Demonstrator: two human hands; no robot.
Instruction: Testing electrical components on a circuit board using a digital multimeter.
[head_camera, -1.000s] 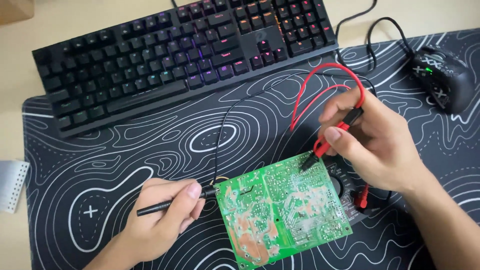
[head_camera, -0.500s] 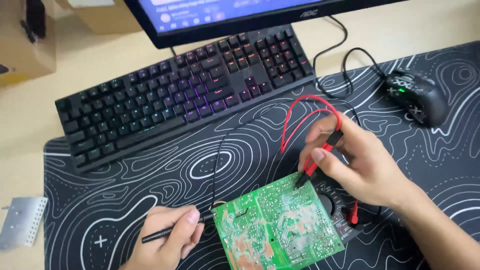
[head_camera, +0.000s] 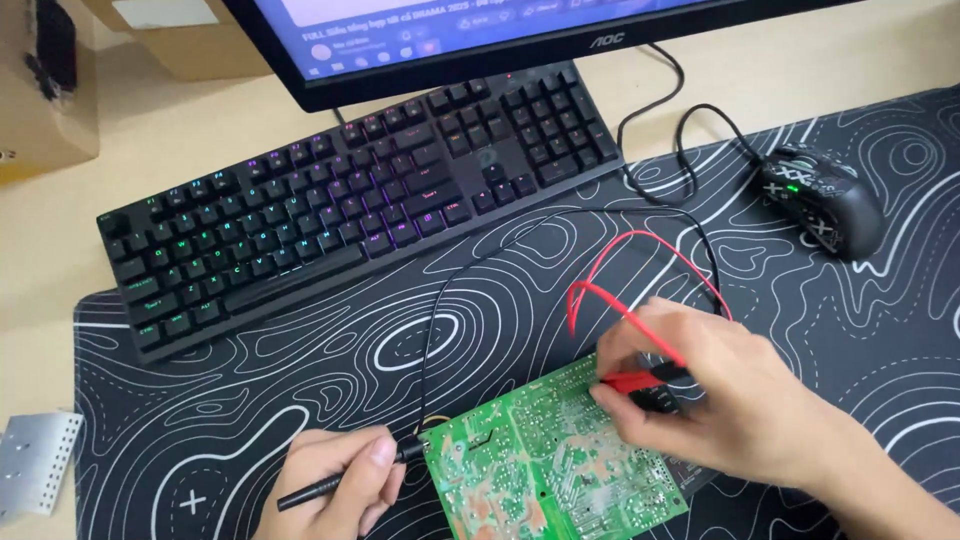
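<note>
The circuit board (head_camera: 555, 465) lies on the bench mat (head_camera: 300, 400). The black probe (head_camera: 345, 475) is pinched in the left hand (head_camera: 335, 485), the red probe (head_camera: 640, 380) in the right hand (head_camera: 720, 400); both tips are best kept steady on single solder points.

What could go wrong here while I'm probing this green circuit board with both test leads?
The green circuit board lies loose on the patterned desk mat, so pressure from the black probe in your left hand might shift it. The red probe in your right hand could slip and bridge close solder points. The looping red lead might snag your fingers.
</note>
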